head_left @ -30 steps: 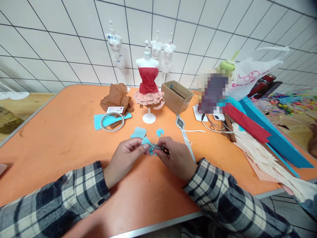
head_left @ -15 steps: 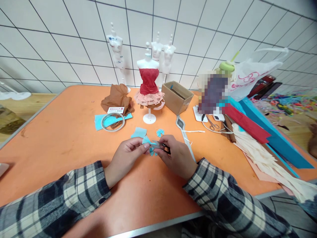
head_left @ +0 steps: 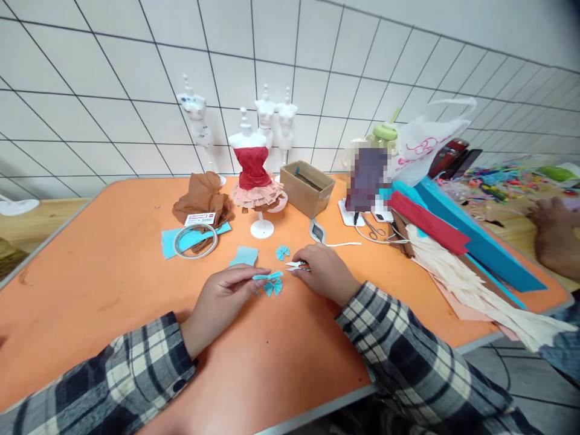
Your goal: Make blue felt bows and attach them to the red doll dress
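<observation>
Between thumb and fingertips, my left hand point(head_left: 226, 297) pinches a small pleated light-blue paper bow point(head_left: 274, 275). Just below it, a second blue paper bow point(head_left: 273, 288) lies on the orange table point(head_left: 217, 386). My right hand point(head_left: 330, 273) is closed around small thread snips point(head_left: 297, 266), whose pale blades point left, parted, and apart from the held bow. Behind them sits another blue bow point(head_left: 283, 252). A flat blue paper piece point(head_left: 245, 256) lies beyond my left fingers.
A mini dress form point(head_left: 252, 168) in a red top and pink ruffled skirt stands behind my hands. Around it are brown paper point(head_left: 199, 196), a tape roll point(head_left: 176, 248), a cardboard box point(head_left: 303, 192) and coloured paper strips point(head_left: 428, 220). Another person's hand point(head_left: 555, 232) is at far right.
The snips have moved right, away from the blue bow in my left hand. The bow has turned to a flatter, edge-on angle. The camera view has shifted, moving the scene sideways.
</observation>
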`<move>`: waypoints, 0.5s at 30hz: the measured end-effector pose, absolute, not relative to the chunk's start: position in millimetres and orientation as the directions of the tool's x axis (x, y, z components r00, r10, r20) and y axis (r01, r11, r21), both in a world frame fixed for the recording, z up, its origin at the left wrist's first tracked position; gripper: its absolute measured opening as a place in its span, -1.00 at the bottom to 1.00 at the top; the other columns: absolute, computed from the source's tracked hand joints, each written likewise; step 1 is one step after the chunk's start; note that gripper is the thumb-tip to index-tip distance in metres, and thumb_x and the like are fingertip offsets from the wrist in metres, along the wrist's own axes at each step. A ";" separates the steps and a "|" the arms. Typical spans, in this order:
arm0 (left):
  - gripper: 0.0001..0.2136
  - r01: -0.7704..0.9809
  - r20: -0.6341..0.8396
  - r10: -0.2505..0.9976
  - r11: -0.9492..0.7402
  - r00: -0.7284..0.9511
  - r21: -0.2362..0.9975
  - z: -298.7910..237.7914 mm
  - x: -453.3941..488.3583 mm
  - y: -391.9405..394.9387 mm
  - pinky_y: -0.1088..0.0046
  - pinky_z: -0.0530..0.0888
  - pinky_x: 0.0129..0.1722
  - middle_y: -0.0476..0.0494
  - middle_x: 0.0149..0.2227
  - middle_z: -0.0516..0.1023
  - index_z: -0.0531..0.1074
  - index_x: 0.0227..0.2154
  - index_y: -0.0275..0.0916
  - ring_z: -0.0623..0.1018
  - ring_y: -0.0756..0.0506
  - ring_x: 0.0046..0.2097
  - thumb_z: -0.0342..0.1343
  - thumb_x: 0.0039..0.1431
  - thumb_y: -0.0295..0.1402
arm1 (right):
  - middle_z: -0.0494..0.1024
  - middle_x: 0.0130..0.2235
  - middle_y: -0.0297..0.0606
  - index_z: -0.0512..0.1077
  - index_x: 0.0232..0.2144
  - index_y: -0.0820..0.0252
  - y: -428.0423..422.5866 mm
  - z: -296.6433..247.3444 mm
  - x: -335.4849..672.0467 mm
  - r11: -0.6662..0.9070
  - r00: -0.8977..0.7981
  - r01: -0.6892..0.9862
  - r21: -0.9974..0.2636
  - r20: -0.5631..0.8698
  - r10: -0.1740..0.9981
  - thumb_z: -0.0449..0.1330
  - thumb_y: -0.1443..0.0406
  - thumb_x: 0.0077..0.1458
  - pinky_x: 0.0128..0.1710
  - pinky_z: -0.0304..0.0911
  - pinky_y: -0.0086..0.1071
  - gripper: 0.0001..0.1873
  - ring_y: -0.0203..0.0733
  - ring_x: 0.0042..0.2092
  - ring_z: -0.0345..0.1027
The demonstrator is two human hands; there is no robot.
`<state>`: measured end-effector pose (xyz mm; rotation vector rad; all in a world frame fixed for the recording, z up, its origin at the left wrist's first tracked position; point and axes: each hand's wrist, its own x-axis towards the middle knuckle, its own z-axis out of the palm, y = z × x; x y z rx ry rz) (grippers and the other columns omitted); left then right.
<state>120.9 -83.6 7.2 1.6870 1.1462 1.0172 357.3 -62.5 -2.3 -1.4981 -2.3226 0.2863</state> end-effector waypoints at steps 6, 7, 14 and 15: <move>-0.86 0.316 0.390 0.846 -0.505 0.363 0.803 9.5 111.1 -81.7 0.43 0.52 -0.19 -0.14 -0.31 0.67 0.64 -0.35 -0.14 0.62 -0.11 -0.26 0.17 0.11 -0.41 | 0.53 -0.22 -0.19 0.53 -0.25 0.21 -74.4 7.4 340.9 0.426 -0.290 0.587 -0.689 0.312 0.905 0.19 0.23 0.15 -0.09 0.27 -0.27 -0.81 -0.17 -0.14 0.35; -0.85 0.304 0.417 0.820 -0.544 0.392 0.782 10.2 109.9 -80.5 0.42 0.52 -0.17 -0.14 -0.30 0.67 0.64 -0.34 -0.13 0.62 -0.11 -0.24 0.16 0.12 -0.42 | 0.53 -0.30 -0.23 0.53 -0.30 0.22 -77.2 9.0 337.1 0.362 -0.320 0.478 -0.800 0.225 0.920 0.11 0.18 0.20 -0.22 0.31 -0.34 -0.74 -0.22 -0.24 0.36; -0.81 0.289 0.394 0.819 -0.531 0.418 0.797 9.1 112.9 -79.6 0.34 0.52 -0.10 -0.15 -0.23 0.66 0.59 -0.19 -0.10 0.61 -0.13 -0.17 0.16 0.14 -0.32 | 0.39 -0.51 -0.42 0.42 -0.41 0.23 -85.6 7.9 322.5 -0.155 -0.428 0.061 -0.986 -0.166 0.889 0.27 0.07 -0.03 -0.68 0.06 -0.57 -0.68 -0.45 -0.59 0.09; -0.74 0.269 0.331 0.869 -0.440 0.368 0.857 8.0 114.5 -80.4 0.33 0.53 -0.12 -0.18 -0.18 0.64 0.54 -0.09 -0.13 0.60 -0.13 -0.17 0.16 0.16 -0.29 | 0.38 -0.52 -0.43 0.41 -0.41 0.23 -84.9 7.8 322.5 -0.150 -0.397 0.042 -0.988 -0.154 0.905 0.27 0.08 -0.03 -0.69 0.04 -0.58 -0.68 -0.46 -0.60 0.08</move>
